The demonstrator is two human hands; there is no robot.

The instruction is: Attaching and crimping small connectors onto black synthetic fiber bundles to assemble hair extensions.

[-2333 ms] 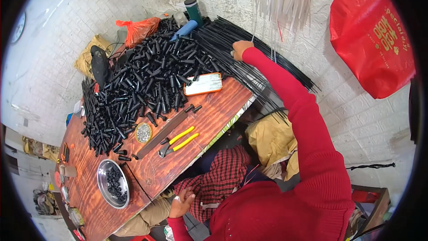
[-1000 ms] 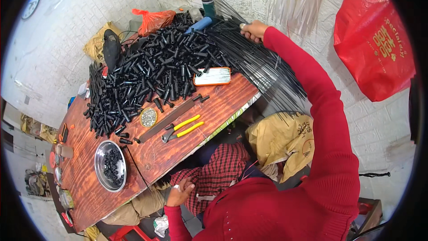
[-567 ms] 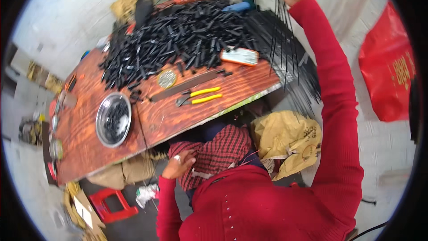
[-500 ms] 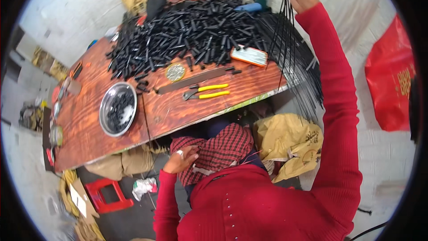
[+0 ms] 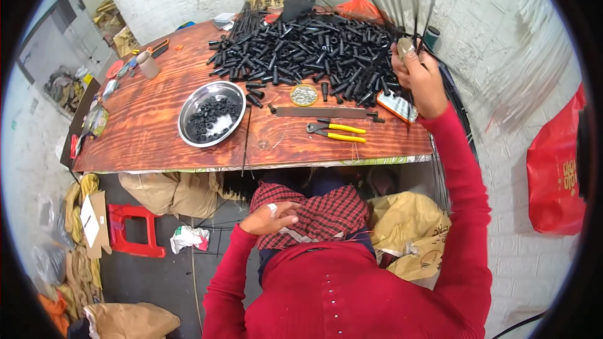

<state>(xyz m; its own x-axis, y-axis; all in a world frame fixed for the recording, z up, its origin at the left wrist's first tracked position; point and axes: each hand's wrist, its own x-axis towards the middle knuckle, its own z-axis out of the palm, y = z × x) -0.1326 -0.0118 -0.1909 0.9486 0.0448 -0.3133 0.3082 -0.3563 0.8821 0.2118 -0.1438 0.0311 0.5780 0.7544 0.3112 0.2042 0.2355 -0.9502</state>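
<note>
The checked cloth (image 5: pixel 330 213) looks matt, the bowl (image 5: pixel 217 90) shiny metal, the black tubes (image 5: pixel 314 50) smooth plastic.

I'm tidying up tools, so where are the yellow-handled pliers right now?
In the head view, the yellow-handled pliers lie just right of centre on the wooden table, on the near side of the long brown bar.
</note>
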